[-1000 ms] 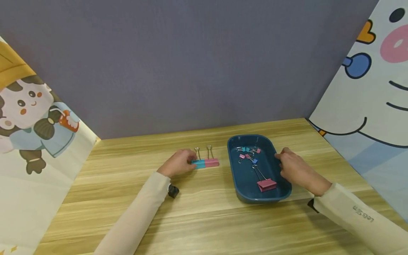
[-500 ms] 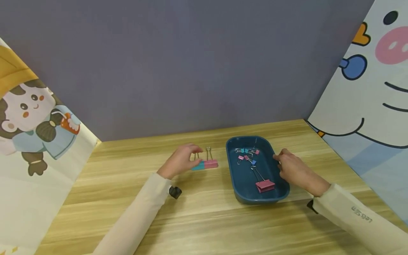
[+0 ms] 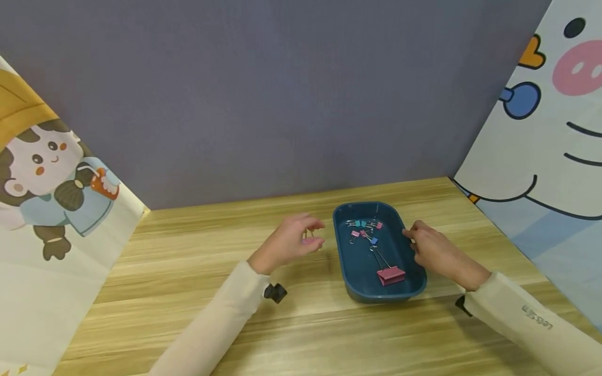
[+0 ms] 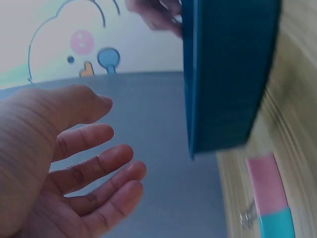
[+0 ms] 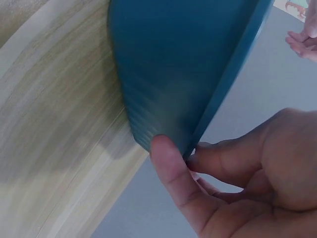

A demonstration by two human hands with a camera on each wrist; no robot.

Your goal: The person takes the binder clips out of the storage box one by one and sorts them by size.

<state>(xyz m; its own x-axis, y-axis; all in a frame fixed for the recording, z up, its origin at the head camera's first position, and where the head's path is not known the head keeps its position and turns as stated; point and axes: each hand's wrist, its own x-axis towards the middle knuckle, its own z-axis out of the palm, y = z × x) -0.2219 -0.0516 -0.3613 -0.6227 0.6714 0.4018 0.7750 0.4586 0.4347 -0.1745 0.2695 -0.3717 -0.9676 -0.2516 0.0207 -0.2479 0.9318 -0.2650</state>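
Note:
My left hand [image 3: 288,241] hovers over the table left of the blue tray [image 3: 358,271], its fingers spread apart from the thumb with nothing between them. Below it, side by side on the wood, lie a pink binder clip [image 4: 267,181] and a teal binder clip [image 4: 277,224]; from the head they are mostly hidden by that hand. My right hand [image 3: 436,253] pinches the tray's right rim between thumb and finger, as the right wrist view confirms. Inside the tray rests a large pink binder clip [image 3: 391,275] with its wire handles pointing away.
Several small binder clips, among them a blue one [image 3: 374,241] and a pink one [image 3: 355,234], lie toward the tray's far end. A grey panel [image 3: 282,104] stands behind the wooden table [image 3: 188,292], with cartoon-printed walls at both sides.
My left hand has let go of the teal clip, lifted, and moved right toward the tray. The right hand keeps its hold on the rim.

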